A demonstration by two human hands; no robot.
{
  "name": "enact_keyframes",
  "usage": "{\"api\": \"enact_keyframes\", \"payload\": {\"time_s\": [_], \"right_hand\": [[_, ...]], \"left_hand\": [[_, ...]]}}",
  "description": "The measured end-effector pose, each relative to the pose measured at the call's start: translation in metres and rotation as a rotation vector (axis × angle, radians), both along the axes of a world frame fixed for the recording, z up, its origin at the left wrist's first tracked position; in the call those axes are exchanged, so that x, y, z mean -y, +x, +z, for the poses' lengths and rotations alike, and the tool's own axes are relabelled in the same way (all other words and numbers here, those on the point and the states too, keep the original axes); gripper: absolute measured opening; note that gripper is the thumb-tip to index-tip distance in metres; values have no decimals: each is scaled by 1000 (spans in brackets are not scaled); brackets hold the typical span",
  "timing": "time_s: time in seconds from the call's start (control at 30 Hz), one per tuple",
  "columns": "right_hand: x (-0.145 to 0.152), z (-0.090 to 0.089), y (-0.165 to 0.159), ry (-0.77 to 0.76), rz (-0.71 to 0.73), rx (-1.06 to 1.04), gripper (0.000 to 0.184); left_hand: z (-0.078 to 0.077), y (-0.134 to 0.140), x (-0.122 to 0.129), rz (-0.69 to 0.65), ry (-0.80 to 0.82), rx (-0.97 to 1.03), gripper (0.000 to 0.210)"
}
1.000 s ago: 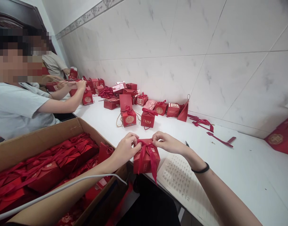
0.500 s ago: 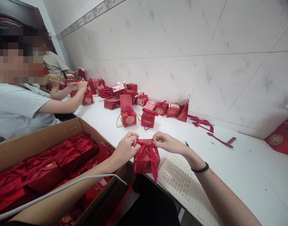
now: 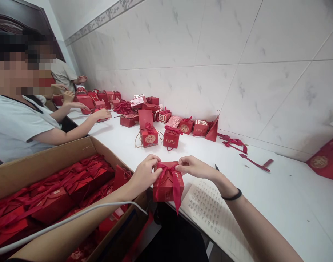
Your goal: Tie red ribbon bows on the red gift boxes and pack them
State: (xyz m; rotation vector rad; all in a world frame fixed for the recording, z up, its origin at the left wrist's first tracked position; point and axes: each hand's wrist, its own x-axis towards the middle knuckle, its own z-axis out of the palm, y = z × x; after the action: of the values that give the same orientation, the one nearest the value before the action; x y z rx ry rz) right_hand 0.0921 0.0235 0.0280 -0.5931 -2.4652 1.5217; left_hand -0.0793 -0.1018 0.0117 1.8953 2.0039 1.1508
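A red gift box (image 3: pixel 163 189) stands at the front edge of the white table, in front of me. A dark red ribbon (image 3: pixel 176 193) is tied in a bow on its top, with tails hanging down the front. My left hand (image 3: pixel 148 171) pinches the bow's left loop at the box's upper left corner. On the other side, my right hand (image 3: pixel 192 166) has thumb and forefinger closed on the ribbon near the knot. Behind the box stand two more red boxes with bows, one with a round gold emblem (image 3: pixel 150 138) and one with gold writing (image 3: pixel 171 139).
A cardboard carton (image 3: pixel 106 151) full of ribboned red boxes stands at left, with a white cable (image 3: pixel 101 205) across it. A handwritten notebook (image 3: pixel 203 203) and a pen (image 3: pixel 216 167) lie right. Loose ribbons (image 3: pixel 256 163) lie near the wall. Co-workers handle boxes at far left.
My right hand has shifted slightly left, closer to the knot. The box has moved slightly left. The nearest co-worker's hands have lowered to the table.
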Motion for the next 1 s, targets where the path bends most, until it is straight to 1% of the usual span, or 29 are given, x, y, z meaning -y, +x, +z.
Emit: {"api": "enact_keyframes", "payload": {"time_s": [0.17,0.23,0.3,0.33,0.4,0.43,0.53,0.6,0.67,0.77,0.9,0.93,1.0], "right_hand": [[1,3,0,-184,37,-23,37],[1,4,0,-233,39,-35,40],[1,4,1,-237,6,-19,43],[0,5,1,-228,-7,1,45],[-1,5,3,-212,11,41,48],[-1,5,3,-208,40,52,49],[-2,5,4,-191,98,52,54],[-1,5,3,-189,89,45,54],[0,6,2,-204,81,26,52],[1,8,2,-226,86,-7,50],[1,7,2,-247,86,-19,49],[1,7,2,-249,78,-16,49],[0,6,2,-246,60,-6,50]], "left_hand": [[3,2,1,-4,-2,27,14],[4,1,1,-22,-4,44,9],[6,0,2,-56,-29,101,5],[7,-1,2,-77,-44,151,8],[8,-3,2,-101,-67,260,12],[9,-4,2,-91,-76,296,16],[11,-3,0,9,-104,281,32],[12,-2,0,40,-125,237,35],[13,1,1,22,-146,241,35],[16,4,4,-7,-179,308,37],[17,3,5,-27,-172,276,33],[17,2,4,-36,-174,291,32],[15,-2,3,-82,-211,404,31]]}}
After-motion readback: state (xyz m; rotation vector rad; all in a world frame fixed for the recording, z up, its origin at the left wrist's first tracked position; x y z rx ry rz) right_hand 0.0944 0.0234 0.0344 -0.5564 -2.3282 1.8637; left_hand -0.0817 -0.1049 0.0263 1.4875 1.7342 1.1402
